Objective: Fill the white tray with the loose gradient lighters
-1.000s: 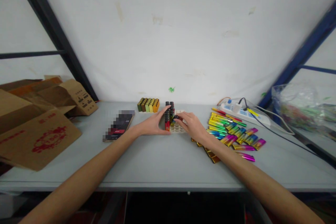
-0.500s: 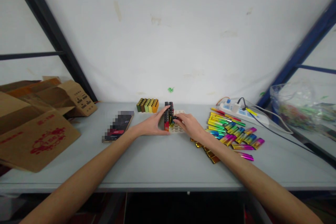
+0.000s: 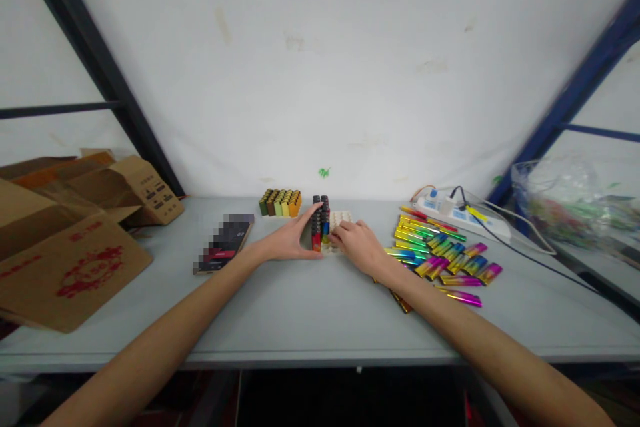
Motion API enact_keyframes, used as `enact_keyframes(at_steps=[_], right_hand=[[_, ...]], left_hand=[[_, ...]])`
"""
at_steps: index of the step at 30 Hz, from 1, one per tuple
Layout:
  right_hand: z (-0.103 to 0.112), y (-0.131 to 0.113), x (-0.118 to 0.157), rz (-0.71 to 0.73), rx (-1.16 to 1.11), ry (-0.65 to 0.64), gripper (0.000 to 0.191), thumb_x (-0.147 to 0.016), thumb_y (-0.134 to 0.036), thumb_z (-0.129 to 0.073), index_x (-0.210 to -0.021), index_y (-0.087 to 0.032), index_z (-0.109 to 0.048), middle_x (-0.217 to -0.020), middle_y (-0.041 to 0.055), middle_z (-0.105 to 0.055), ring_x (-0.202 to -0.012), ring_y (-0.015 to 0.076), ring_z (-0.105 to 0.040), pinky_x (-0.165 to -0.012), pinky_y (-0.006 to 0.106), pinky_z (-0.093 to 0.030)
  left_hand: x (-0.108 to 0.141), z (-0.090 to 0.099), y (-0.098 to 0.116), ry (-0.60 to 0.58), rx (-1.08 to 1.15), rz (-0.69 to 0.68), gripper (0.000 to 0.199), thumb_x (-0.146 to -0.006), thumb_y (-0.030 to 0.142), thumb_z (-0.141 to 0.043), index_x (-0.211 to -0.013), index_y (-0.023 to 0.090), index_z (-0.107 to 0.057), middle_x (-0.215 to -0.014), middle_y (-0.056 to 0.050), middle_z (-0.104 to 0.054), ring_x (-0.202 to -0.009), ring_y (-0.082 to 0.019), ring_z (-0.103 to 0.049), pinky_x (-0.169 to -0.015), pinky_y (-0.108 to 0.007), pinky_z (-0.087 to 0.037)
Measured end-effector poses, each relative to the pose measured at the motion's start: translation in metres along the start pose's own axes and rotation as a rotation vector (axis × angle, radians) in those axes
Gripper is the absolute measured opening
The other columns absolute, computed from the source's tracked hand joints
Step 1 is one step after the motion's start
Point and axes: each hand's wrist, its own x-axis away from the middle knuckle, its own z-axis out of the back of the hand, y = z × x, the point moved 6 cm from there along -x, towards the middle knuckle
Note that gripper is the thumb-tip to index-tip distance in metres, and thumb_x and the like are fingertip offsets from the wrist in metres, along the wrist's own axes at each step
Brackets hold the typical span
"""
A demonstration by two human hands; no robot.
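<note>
A pale tray with round holes (image 3: 342,217) lies at the middle of the table, with upright black-topped lighters (image 3: 317,221) in rows at its left side. My left hand (image 3: 291,238) spans the left row, thumb and forefinger spread around its near and far ends. Over the tray, my right hand (image 3: 356,240) has its fingers bent together beside the second row; whatever is between the fingertips is hidden. To the right lie many loose shiny lighters (image 3: 440,257) in gold, green, blue and pink.
A block of gold-topped lighters (image 3: 281,203) stands behind my left hand. A dark phone-like box (image 3: 229,240) lies left. Cardboard boxes (image 3: 95,267) fill the far left. A power strip (image 3: 465,217) with cables and a clear plastic bag (image 3: 570,200) are at the right.
My right hand has turned and its fingers have moved slightly down; the dark lighter top seen at its fingertips is now out of sight. My left hand keeps its place around the row.
</note>
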Motion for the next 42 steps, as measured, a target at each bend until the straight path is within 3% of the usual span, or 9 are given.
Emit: enact_keyframes(at_steps=[4,7,13,16,20,25,31,36,42], right_hand=[[0.002,0.001,0.001,0.060,0.012,-0.019,0.028,-0.109,-0.031,-0.047,-0.107,-0.017,-0.071,-0.107,0.0093,-0.076,-0.101,0.0213,-0.069,-0.086,0.031,-0.039],[0.013,0.016,0.005,0.035,0.044,0.006,0.031,-0.109,-0.034,-0.045,-0.106,-0.017,-0.071,-0.105,0.0090,-0.075,-0.099,0.0218,-0.069,-0.085,0.032,-0.040],[0.027,0.095,0.026,-0.116,0.158,-0.096,0.026,-0.104,-0.024,-0.049,-0.108,-0.015,-0.073,-0.107,0.0135,-0.074,-0.100,0.0242,-0.069,-0.084,0.031,-0.043],[0.029,0.140,0.039,-0.180,0.161,-0.167,0.025,-0.100,-0.028,-0.056,-0.108,-0.013,-0.074,-0.106,0.0146,-0.075,-0.097,0.0252,-0.070,-0.082,0.031,-0.045],[0.027,0.170,0.051,-0.213,0.047,-0.315,0.026,-0.090,-0.036,-0.069,-0.102,-0.014,-0.077,-0.103,0.0123,-0.077,-0.089,0.0245,-0.071,-0.075,0.030,-0.047],[0.024,0.168,0.054,-0.200,-0.061,-0.421,0.020,-0.084,-0.027,-0.069,-0.098,-0.018,-0.081,-0.097,0.0077,-0.079,-0.086,0.0222,-0.072,-0.072,0.027,-0.048],[0.022,0.153,0.051,-0.225,0.018,-0.409,0.018,-0.090,-0.025,-0.066,-0.101,-0.015,-0.075,-0.102,0.0116,-0.078,-0.090,0.0228,-0.072,-0.074,0.027,-0.048],[0.035,0.130,0.044,-0.269,0.156,-0.239,0.033,-0.106,-0.031,-0.044,-0.127,-0.012,-0.060,-0.105,0.0181,-0.076,-0.094,0.0268,-0.073,-0.078,0.030,-0.049],[0.036,0.112,0.030,-0.179,-0.015,0.020,0.047,-0.110,-0.037,-0.033,-0.148,-0.016,-0.050,-0.126,0.0188,-0.072,-0.114,0.0297,-0.070,-0.097,0.037,-0.048]], left_hand=[[0.000,-0.001,-0.002,-0.001,-0.005,0.002,0.127,-0.075,0.062,-0.081,-0.166,0.024,-0.001,-0.170,-0.014,-0.023,-0.154,-0.035,-0.031,-0.126,-0.046,-0.027],[0.000,-0.001,-0.002,-0.005,0.002,0.004,0.126,-0.075,0.061,-0.081,-0.166,0.023,-0.003,-0.170,-0.015,-0.021,-0.153,-0.035,-0.031,-0.126,-0.046,-0.027],[0.001,0.001,0.001,-0.010,0.008,0.009,0.125,-0.075,0.058,-0.082,-0.166,0.024,-0.003,-0.170,-0.015,-0.023,-0.152,-0.037,-0.033,-0.126,-0.047,-0.028],[0.001,0.002,0.001,-0.007,0.016,0.010,0.126,-0.074,0.057,-0.083,-0.166,0.024,-0.004,-0.169,-0.015,-0.025,-0.152,-0.036,-0.035,-0.125,-0.046,-0.029],[0.001,0.002,0.000,-0.008,0.016,0.008,0.126,-0.074,0.058,-0.083,-0.166,0.025,-0.004,-0.169,-0.016,-0.027,-0.152,-0.036,-0.035,-0.125,-0.048,-0.030],[0.000,0.001,-0.001,-0.013,-0.001,0.022,0.126,-0.074,0.059,-0.082,-0.166,0.024,-0.003,-0.170,-0.016,-0.024,-0.151,-0.036,-0.035,-0.125,-0.047,-0.030],[0.001,0.002,0.000,-0.001,-0.028,0.006,0.126,-0.074,0.061,-0.082,-0.166,0.024,-0.004,-0.170,-0.014,-0.024,-0.151,-0.036,-0.036,-0.124,-0.047,-0.031],[0.002,0.002,-0.001,-0.010,-0.056,0.024,0.125,-0.076,0.063,-0.079,-0.166,0.024,-0.002,-0.170,-0.015,-0.025,-0.150,-0.037,-0.038,-0.123,-0.046,-0.032],[0.001,0.002,0.000,-0.006,-0.038,0.009,0.125,-0.075,0.063,-0.080,-0.166,0.023,-0.003,-0.170,-0.016,-0.022,-0.152,-0.036,-0.035,-0.124,-0.046,-0.030]])
